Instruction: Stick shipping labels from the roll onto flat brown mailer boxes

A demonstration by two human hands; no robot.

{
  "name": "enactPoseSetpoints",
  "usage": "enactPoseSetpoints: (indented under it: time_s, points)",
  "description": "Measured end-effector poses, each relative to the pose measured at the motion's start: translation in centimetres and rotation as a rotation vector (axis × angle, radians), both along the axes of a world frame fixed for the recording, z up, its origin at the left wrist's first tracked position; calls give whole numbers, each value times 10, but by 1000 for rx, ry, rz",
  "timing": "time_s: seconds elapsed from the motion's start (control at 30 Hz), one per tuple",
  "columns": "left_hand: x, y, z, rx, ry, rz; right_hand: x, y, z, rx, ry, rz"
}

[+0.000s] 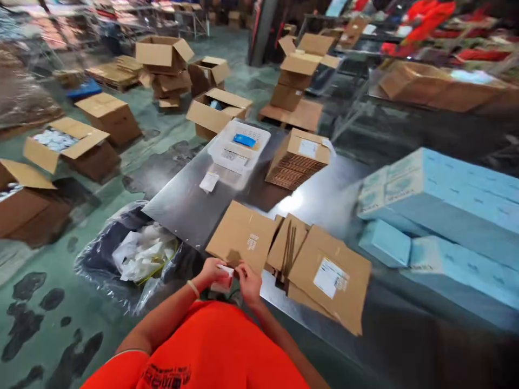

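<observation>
Close to my body, my left hand (214, 272) is closed on a small white item (226, 270) at the table's near edge. My right hand (248, 282) is just to the right, its fingers pinched near the item; whether they hold part of it is too small to tell. Beyond both hands a flattened cardboard box (243, 232) lies on the metal table (182, 210). Further right are more folded cardboard pieces (295, 243) and a flat carton with a white label (330, 278).
A white plastic basket (259, 141) with a blue item stands behind, beside stacked flat cartons (300, 162). Light blue boxes (454, 189) fill the right side. A lined bin (97, 265) with crumpled plastic is at the left; open cartons (93, 156) stand on the floor.
</observation>
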State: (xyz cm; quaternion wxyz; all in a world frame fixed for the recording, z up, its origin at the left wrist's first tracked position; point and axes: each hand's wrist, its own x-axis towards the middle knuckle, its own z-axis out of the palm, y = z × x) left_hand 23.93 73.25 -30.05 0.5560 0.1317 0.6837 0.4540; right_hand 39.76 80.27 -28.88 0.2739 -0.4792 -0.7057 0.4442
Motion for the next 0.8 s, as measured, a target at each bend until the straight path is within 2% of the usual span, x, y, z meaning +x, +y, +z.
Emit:
enactPoseSetpoints:
  time_s: [0.1, 0.17, 0.23, 0.3, 0.4, 0.5, 0.57, 0.67, 0.8]
  points:
    - [-5, 1, -5, -1, -15, -69, -2, 10, -3, -150, -40, -46]
    - [-6, 4, -6, 25, -13, -75, -5, 12, -10, -290, 17, -40]
    - [-5, 7, -6, 53, 1, -62, -9, 8, -17, -343, 117, -16]
    - [-3, 10, -5, 72, 47, -52, -12, 1, -23, -301, 175, -5]
    - [-1, 16, -6, 75, 137, -41, -10, -7, -27, -173, 140, -4]
    - [-4, 17, -11, 68, 140, -53, -7, -3, -28, -87, 125, -2]
    - [-7, 13, -16, 68, 41, -127, -8, 13, -26, -47, 139, -34]
    - [-9, 3, -25, 64, -149, -239, -19, 60, -25, 30, 56, -150]
    - [-7, -10, -37, 15, -237, -236, -41, 131, -29, 48, -129, -255]
